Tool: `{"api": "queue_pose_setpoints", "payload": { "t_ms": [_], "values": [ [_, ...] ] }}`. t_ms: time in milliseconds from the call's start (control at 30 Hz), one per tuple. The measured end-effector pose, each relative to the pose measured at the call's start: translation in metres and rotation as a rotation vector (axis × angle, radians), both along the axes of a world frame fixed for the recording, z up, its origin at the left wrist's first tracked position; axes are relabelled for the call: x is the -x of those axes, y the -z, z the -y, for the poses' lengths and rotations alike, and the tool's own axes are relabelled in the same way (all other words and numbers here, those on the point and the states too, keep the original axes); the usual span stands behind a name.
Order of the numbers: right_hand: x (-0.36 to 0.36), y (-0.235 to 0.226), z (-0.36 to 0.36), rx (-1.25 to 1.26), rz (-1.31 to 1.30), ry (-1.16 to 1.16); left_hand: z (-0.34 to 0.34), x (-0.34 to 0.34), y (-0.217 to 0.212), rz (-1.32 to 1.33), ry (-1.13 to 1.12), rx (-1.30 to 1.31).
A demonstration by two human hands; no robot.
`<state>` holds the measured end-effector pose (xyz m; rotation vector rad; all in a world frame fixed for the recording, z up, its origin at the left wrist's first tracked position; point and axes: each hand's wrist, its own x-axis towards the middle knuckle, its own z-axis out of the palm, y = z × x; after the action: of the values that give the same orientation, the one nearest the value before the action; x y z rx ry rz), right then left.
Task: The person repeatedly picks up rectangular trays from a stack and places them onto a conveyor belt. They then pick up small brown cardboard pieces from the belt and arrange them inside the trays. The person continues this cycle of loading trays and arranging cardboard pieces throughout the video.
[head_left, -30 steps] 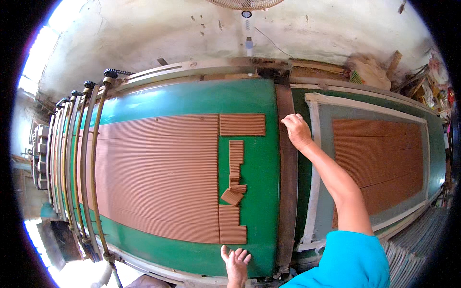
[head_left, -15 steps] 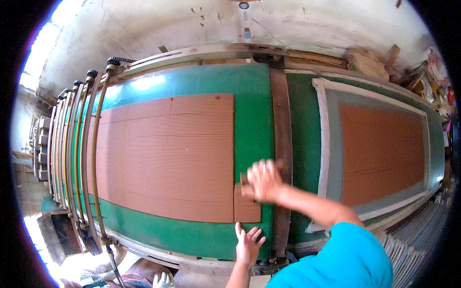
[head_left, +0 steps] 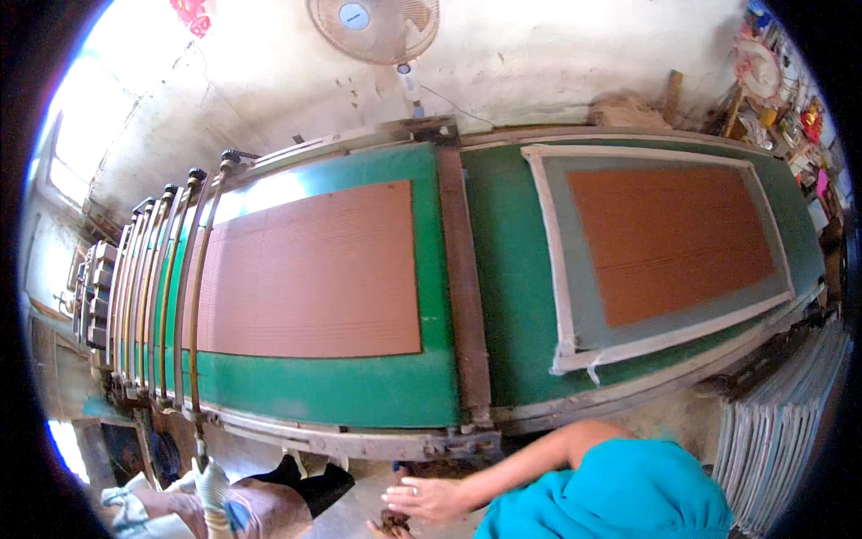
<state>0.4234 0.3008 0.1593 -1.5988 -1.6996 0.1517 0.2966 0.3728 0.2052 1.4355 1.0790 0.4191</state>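
Head view shows the right hand (head_left: pixel 429 499) with fingers loosely spread, holding nothing, below the table edge; the left hand is probably the sliver beneath it. Above the fingers, the ribbed brown sheet (head_left: pixel 314 269) lies flat and whole on the green bed (head_left: pixel 359 386), seemingly finished; up and right, a second brown sheet (head_left: pixel 669 242) sits in its white frame (head_left: pixel 552 269).

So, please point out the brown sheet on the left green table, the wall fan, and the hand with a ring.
brown sheet (head_left: pixel 310 269), head view, middle
wall fan (head_left: pixel 373 25), head view, grille
hand (head_left: pixel 424 499), head view, back

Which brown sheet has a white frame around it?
The brown sheet on the right. A white frame runs around it on a grey-green panel. The left brown sheet lies straight on the green table, unframed.
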Motion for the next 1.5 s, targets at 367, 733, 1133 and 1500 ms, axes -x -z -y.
{"api": "queue_pose_setpoints", "payload": {
  "t_ms": [367,733,1133,1500],
  "values": [
    [0.002,0.033,0.210,0.655,-0.413,0.589,0.077,0.003,0.040,-0.116,0.230,0.163],
    [-0.023,0.079,0.488,0.029,-1.240,1.755,0.207,-0.264,0.080,0.187,1.020,-0.006],
    [-0.114,0.129,0.555,-0.767,-2.477,1.268,0.496,-0.736,0.072,-0.067,1.680,-1.043],
    [-0.124,0.118,0.585,0.017,-2.044,1.912,0.573,-0.897,0.194,-0.444,1.816,-1.427]
  ]
}}
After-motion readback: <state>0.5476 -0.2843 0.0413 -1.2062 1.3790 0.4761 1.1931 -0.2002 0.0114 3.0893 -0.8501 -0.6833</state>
